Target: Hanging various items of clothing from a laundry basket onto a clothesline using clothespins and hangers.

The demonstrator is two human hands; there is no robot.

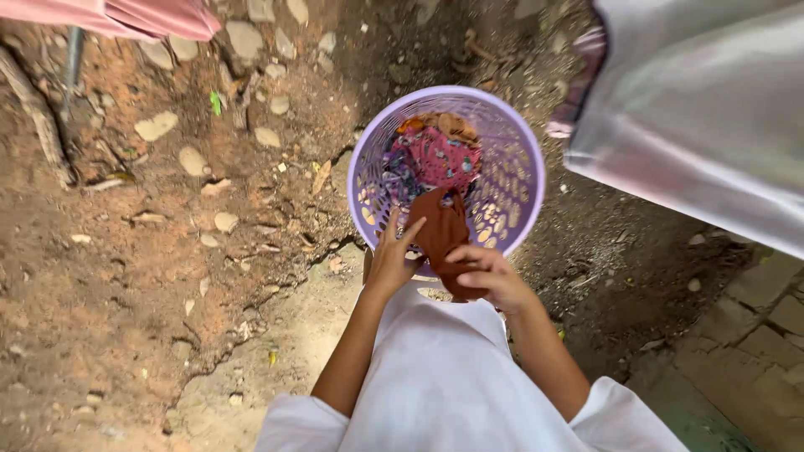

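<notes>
Progress, judged from present layout: 1 brown cloth (pixel 441 237) partly out of the lilac perforated basket (pixel 512 180), draped over the near rim; remainder of the load not yet lifted. Inside: a pink patterned garment (pixel 440 157) and other mixed-colour fabric beneath, with an orange piece at the far edge. Quantity below the top layer impossible to tell.

Left to right:

Bare reddish soil with embedded stones (pixel 155 125) at far left; pink fabric (pixel 151 17) hanging at top left edge.

Left hand (pixel 392 258): fingers spread and extended, palm down, resting at the basket's near rim, fingertips touching the brown cloth's left edge. Not closed on anything.

Right hand (pixel 494 276): fingers curled, pinching the lower end of the brown cloth. Forearm angled inward, white sleeve at elbow.

Pale grey hanging cloth (pixel 703 117) at upper right, well apart from both hands.
</notes>
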